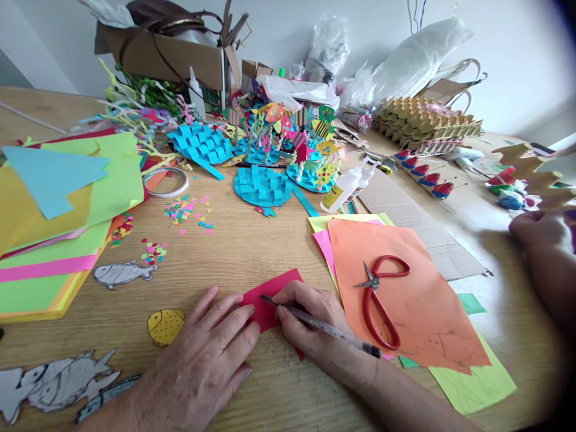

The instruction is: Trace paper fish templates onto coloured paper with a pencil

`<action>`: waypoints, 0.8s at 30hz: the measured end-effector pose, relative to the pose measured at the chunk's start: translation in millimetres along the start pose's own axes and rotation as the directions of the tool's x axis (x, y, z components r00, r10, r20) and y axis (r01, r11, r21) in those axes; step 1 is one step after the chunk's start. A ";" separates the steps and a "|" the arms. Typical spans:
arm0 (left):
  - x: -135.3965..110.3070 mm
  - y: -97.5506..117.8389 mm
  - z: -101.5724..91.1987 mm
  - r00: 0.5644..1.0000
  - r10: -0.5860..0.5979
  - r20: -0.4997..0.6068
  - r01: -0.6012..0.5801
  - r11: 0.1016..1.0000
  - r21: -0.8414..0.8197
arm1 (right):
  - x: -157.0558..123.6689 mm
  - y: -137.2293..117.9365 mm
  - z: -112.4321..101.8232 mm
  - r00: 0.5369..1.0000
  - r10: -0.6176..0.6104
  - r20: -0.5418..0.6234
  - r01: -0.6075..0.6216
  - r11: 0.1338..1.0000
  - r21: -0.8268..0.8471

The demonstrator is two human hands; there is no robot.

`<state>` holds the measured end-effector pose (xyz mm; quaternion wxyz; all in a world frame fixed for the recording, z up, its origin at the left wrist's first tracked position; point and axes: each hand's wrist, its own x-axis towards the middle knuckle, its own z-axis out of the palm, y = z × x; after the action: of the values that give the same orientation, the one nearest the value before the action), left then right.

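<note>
Beyond the red paper (265,318), bare tabletop (243,249) left a passage up to the woven blue discs (262,186), which stood across it. To the paper's left, the left hand (209,354) barred the approach; to its right were the right hand (315,309) with a pen (333,330), then red-handled scissors (372,282).

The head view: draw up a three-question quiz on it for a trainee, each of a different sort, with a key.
1. What does the camera wearer's right hand hold?
2. True or false: the red-handled scissors lie on a blue woven mat.
3. Fill in the colour and the thing: the wearer's left hand has its fingers over the edge of a ____.

Key:
1. A pen.
2. False; they lie on an orange sheet.
3. Red paper piece.
</note>
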<state>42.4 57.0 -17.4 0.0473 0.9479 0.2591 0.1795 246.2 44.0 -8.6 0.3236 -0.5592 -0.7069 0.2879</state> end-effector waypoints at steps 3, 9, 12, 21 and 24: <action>-0.5 -0.1 0.3 1.000 -0.001 -0.005 0.001 1.000 -0.005 | -0.1 0.1 -0.1 1.000 -0.013 0.003 0.013 1.000 -0.017; -0.1 0.0 0.1 1.000 0.003 -0.017 -0.003 1.000 -0.004 | -1.2 -0.9 -1.6 1.000 -0.027 0.013 0.027 1.000 -0.014; 0.5 0.0 0.2 1.000 0.009 -0.021 -0.009 1.000 0.004 | -1.4 -1.0 -1.7 1.000 -0.017 0.011 0.017 1.000 0.007; 1.5 2.3 0.8 0.999 -0.001 -0.046 0.002 1.000 0.013 | -0.3 -0.4 -0.6 1.000 -0.015 0.004 0.015 1.000 0.000; 0.8 2.2 0.2 0.999 0.006 -0.041 -0.005 1.000 0.012 | -0.5 -1.1 -0.8 1.000 -0.022 0.009 0.022 1.000 0.006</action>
<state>44.2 55.5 -16.9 0.0359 0.9449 0.2585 0.1975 246.3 43.3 -7.3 0.3251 -0.5492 -0.7135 0.2891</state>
